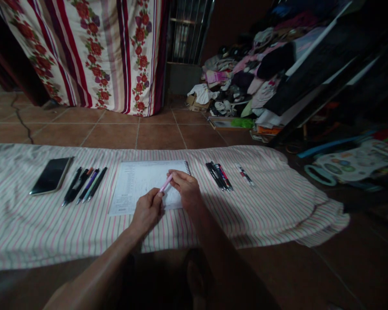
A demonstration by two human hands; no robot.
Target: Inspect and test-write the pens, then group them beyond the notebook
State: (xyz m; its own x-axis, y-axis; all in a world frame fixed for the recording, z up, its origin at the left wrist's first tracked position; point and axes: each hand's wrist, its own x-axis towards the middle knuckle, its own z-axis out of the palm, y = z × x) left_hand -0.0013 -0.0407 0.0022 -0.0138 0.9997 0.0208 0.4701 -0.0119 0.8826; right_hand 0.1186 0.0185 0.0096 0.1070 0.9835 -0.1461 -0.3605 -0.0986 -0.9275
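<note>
A slim pink pen (166,183) is held slantwise between my two hands, above a spiral-bound notebook (126,189) with printed pages. My left hand (148,209) is closed round the pen's lower end. The fingers of my right hand (186,187) pinch its upper end. Left of the notebook lies a row of several pens (84,185), mostly dark, with a purple one among them. To the right of it, a second group of pens (219,175) lies close together. Farther right is a single white pen (245,175) with dark and red marks.
A striped cloth (271,202) covers the low surface under everything. A dark-screened phone (51,174) lies at the left. Behind are a tiled floor (116,129), a floral curtain (113,56) and a heap of clothes (239,77). A pale plastic item (352,159) stands at the right.
</note>
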